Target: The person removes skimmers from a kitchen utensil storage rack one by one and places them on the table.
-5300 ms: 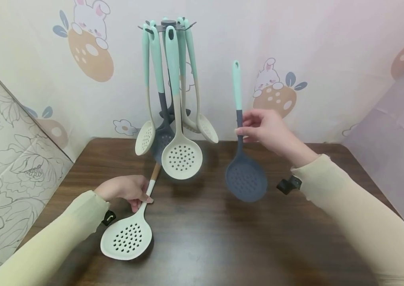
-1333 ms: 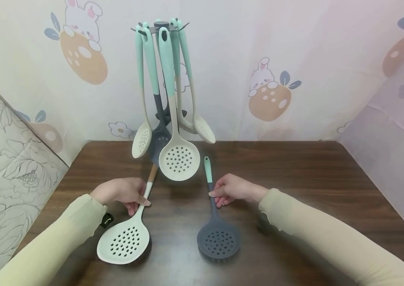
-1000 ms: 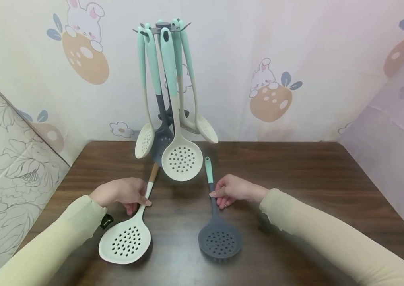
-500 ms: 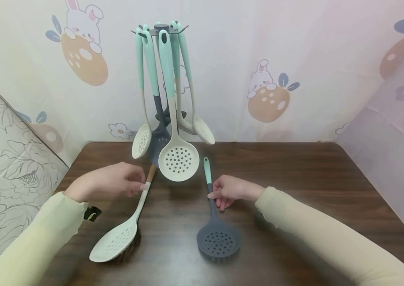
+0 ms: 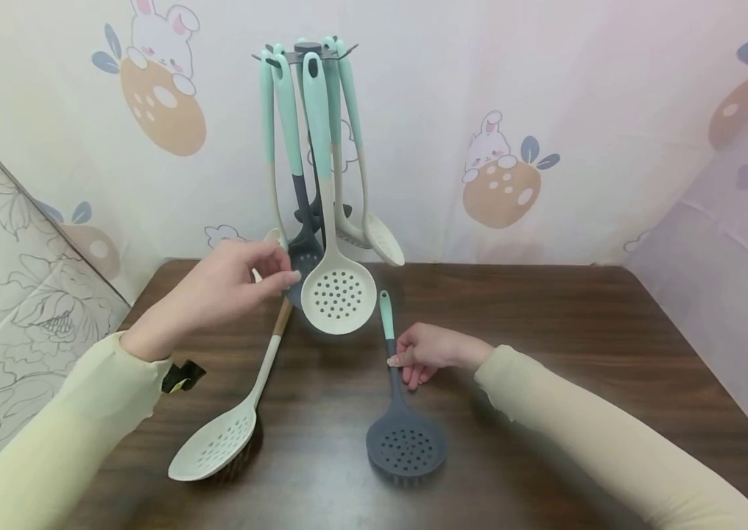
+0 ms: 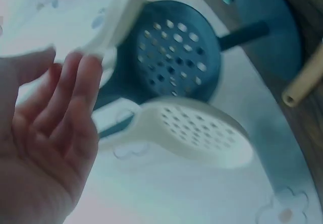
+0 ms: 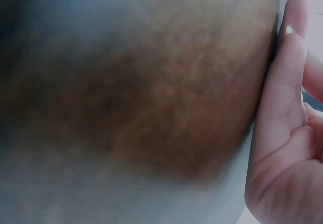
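Observation:
In the head view, my right hand (image 5: 428, 355) pinches the neck of a dark grey skimmer (image 5: 407, 445) with a mint handle, lying on the table. My left hand (image 5: 231, 276) is raised in front of the hanging utensils, fingers loosely bent and holding nothing. Just right of its fingertips hangs a cream skimmer (image 5: 339, 298); a dark grey skimmer (image 6: 179, 50) and another cream skimmer (image 6: 197, 133) hang close to the hand in the left wrist view. A white skimmer (image 5: 215, 445) with a wooden handle end lies on the table below the left hand.
A dark rotating-style rack (image 5: 308, 48) with hooks bears several mint-handled utensils at the back. The brown wooden table (image 5: 546, 331) extends to the right. A printed cloth (image 5: 414, 147) covers the wall behind it.
My left hand has let go of the white skimmer and moved up to the hanging utensils; that skimmer has tilted. My right hand earlier lowered the dark grey skimmer onto the table and stays there.

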Available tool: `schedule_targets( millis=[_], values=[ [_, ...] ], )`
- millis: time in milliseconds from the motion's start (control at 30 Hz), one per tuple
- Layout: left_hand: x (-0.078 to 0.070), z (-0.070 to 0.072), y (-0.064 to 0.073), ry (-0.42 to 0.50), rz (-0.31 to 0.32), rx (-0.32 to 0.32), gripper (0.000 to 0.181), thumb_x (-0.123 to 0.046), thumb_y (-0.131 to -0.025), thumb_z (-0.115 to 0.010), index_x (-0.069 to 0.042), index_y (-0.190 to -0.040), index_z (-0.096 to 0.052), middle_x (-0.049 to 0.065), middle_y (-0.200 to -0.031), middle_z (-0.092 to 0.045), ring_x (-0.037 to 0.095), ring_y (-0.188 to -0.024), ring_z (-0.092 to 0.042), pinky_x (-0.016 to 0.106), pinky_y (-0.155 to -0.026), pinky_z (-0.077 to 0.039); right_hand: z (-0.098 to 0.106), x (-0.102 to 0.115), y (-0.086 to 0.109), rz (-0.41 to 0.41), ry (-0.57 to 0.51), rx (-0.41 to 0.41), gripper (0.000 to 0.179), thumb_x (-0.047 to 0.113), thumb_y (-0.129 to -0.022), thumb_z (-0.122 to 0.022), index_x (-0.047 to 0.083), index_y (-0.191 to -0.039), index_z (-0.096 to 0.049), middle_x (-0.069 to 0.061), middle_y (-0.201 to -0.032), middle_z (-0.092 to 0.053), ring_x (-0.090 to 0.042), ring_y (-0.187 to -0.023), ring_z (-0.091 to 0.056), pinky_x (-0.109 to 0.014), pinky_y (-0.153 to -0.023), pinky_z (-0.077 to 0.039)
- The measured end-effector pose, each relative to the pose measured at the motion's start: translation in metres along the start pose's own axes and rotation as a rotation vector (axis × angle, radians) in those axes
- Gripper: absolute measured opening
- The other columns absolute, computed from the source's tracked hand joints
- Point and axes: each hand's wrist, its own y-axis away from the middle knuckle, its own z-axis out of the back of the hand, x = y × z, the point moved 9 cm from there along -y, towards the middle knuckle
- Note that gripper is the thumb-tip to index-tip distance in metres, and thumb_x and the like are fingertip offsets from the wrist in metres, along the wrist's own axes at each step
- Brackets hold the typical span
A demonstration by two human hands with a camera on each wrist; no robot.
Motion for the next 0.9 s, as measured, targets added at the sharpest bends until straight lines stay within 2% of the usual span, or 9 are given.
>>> schedule_targets(
  millis=[133,267,333,467,733,900],
  values=[
    [-0.009,0.011,-0.01,-0.003,0.024,-0.128,0.014,-0.029,-0.096,-0.068,-0.018,-0.09,-0.064,-0.006,-0.081,-0.068,0.013,-0.064,-0.058,0.034,-0.057,-0.046,0.002,0.0,-0.002,-0.004,-0.019,0.008,0.021,0.022,-0.093,-0.072,0.002,-0.088,-0.066,-0.014,-0.077,-0.072,-0.025,-0.069,-0.072,-0.034,-0.063,-0.057],
    [-0.008,0.015,-0.019,0.028,0.093,-0.198,0.02,-0.033,-0.095,-0.068,-0.015,-0.101,-0.064,-0.002,-0.095,-0.071,0.014,-0.084,-0.066,0.039,-0.068,-0.048,0.002,0.0,-0.002,-0.005,-0.04,0.024,0.021,0.021,-0.093,-0.072,0.002,-0.088,-0.066,-0.014,-0.077,-0.072,-0.024,-0.069,-0.072,-0.034,-0.063,-0.057],
    [-0.006,0.015,-0.024,0.046,0.126,-0.208,0.027,-0.036,-0.095,-0.068,-0.014,-0.108,-0.063,0.0,-0.101,-0.071,0.015,-0.093,-0.066,0.041,-0.073,-0.048,0.002,-0.001,-0.002,-0.007,-0.048,0.028,0.021,0.021,-0.093,-0.072,0.001,-0.088,-0.065,-0.015,-0.077,-0.072,-0.024,-0.069,-0.072,-0.033,-0.063,-0.057],
    [-0.006,0.012,-0.031,0.066,0.148,-0.214,0.035,-0.039,-0.094,-0.069,-0.012,-0.116,-0.061,0.001,-0.107,-0.07,0.016,-0.098,-0.066,0.041,-0.077,-0.048,0.002,-0.003,-0.001,-0.017,-0.056,0.022,0.022,0.021,-0.092,-0.072,0.001,-0.088,-0.065,-0.014,-0.077,-0.072,-0.024,-0.069,-0.072,-0.033,-0.063,-0.057],
    [-0.01,0.006,-0.04,0.143,0.105,-0.222,0.031,-0.03,-0.095,-0.07,-0.009,-0.116,-0.061,0.002,-0.102,-0.072,0.016,-0.091,-0.066,0.04,-0.081,-0.047,0.001,0.001,0.003,-0.022,-0.037,0.008,0.022,0.022,-0.092,-0.073,0.002,-0.088,-0.066,-0.014,-0.077,-0.071,-0.024,-0.068,-0.072,-0.033,-0.064,-0.057],
    [-0.014,0.004,-0.042,0.147,0.082,-0.239,0.025,-0.027,-0.095,-0.07,-0.01,-0.112,-0.062,0.0,-0.096,-0.073,0.012,-0.086,-0.066,0.038,-0.076,-0.047,0.002,0.001,0.002,-0.022,-0.031,0.0,0.022,0.022,-0.092,-0.073,0.002,-0.088,-0.066,-0.014,-0.077,-0.071,-0.024,-0.069,-0.072,-0.034,-0.064,-0.057]
  ],
)
